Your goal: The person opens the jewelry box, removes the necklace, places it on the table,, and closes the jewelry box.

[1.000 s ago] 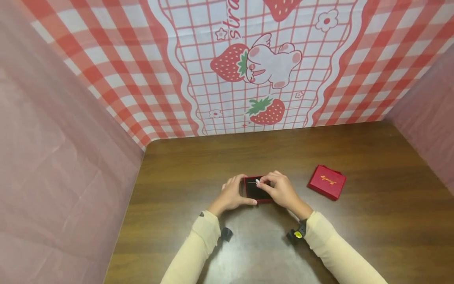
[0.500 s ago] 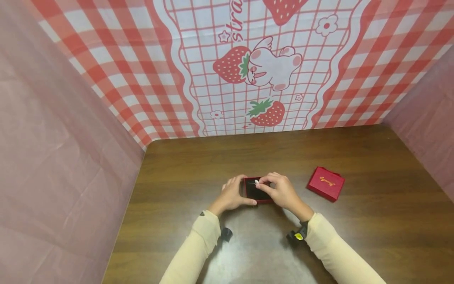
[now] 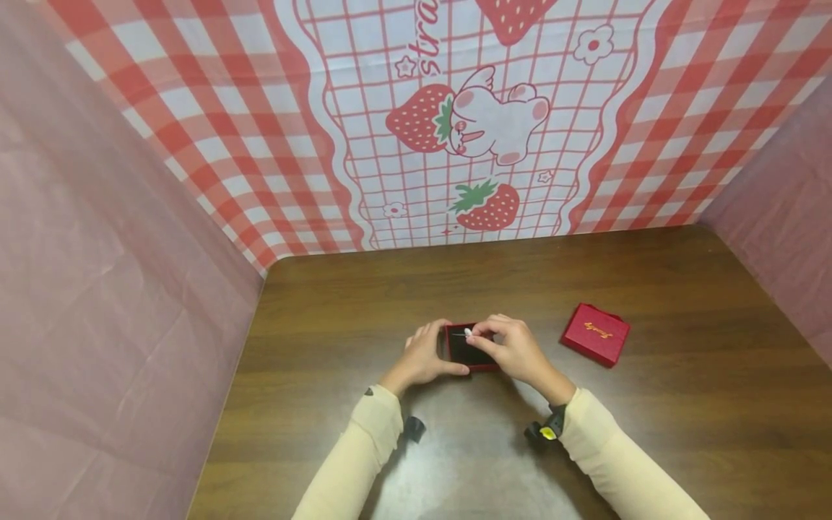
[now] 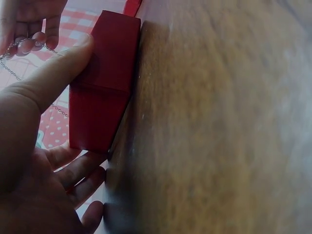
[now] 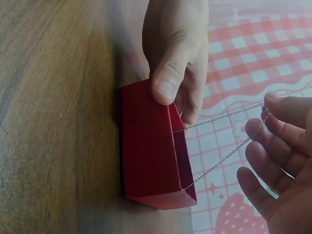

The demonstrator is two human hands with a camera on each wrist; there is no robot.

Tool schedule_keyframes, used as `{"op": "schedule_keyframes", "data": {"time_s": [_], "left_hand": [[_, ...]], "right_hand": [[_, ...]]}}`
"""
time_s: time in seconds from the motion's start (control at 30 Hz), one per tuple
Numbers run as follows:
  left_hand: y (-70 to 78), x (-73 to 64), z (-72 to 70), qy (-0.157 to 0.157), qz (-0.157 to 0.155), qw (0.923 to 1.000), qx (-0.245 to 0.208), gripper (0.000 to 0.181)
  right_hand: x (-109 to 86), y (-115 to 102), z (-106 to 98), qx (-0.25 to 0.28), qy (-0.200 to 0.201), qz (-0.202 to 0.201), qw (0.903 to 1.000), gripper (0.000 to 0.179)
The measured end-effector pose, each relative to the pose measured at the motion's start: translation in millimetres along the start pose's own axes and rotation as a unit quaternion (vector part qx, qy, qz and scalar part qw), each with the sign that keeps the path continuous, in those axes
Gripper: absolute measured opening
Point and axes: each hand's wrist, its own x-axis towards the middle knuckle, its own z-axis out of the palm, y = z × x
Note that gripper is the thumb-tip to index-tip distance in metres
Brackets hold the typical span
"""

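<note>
An open red jewelry box (image 3: 482, 369) with a dark inside rests on the table between both hands. My left hand (image 3: 424, 354) grips its left end, with the thumb on the near wall and the fingers round the far side. In the right wrist view, a thin chain necklace (image 5: 222, 161) rises out of the box (image 5: 148, 151) in two strands. Thumb and forefinger of my right hand (image 3: 516, 352) pinch it above the box, the other fingers loosely bent. A small white piece (image 3: 468, 332) shows at those fingertips in the head view.
A red box lid (image 3: 596, 334) with gold lettering lies to the right on the brown wooden table (image 3: 364, 289). Behind the table hangs a red-and-white checked cloth (image 3: 260, 144) with strawberries. Pink curtains (image 3: 97, 289) close off both sides.
</note>
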Motion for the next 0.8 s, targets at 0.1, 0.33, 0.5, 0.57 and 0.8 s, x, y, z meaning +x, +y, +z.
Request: {"op": "schedule_keyframes", "data": {"time_s": [0.1,0.33,0.5,0.57,0.8], "left_hand": [[-0.8,-0.7,0.5,0.0,-0.001,1.0,-0.003,0.088],[-1.4,0.0,0.6,0.002,-0.003,1.0,-0.005,0.088],[-3.7,2.1,1.6,0.001,-0.006,1.0,-0.007,0.088],[-4.7,3.0,2.0,0.001,-0.006,1.0,-0.008,0.089],[-7.2,5.1,2.6,0.001,-0.008,0.9999,-0.011,0.09]], "right_hand": [[-0.6,1,1,0.004,0.0,0.002,1.0,0.007],[-1.3,4,2,0.018,0.002,0.015,0.9997,0.006],[-2.6,12,7,0.03,0.004,0.034,0.9989,0.006],[-3.9,15,10,0.043,0.003,0.048,0.9979,0.006],[-6.8,28,17,0.075,0.005,0.074,0.9944,0.005]]}}
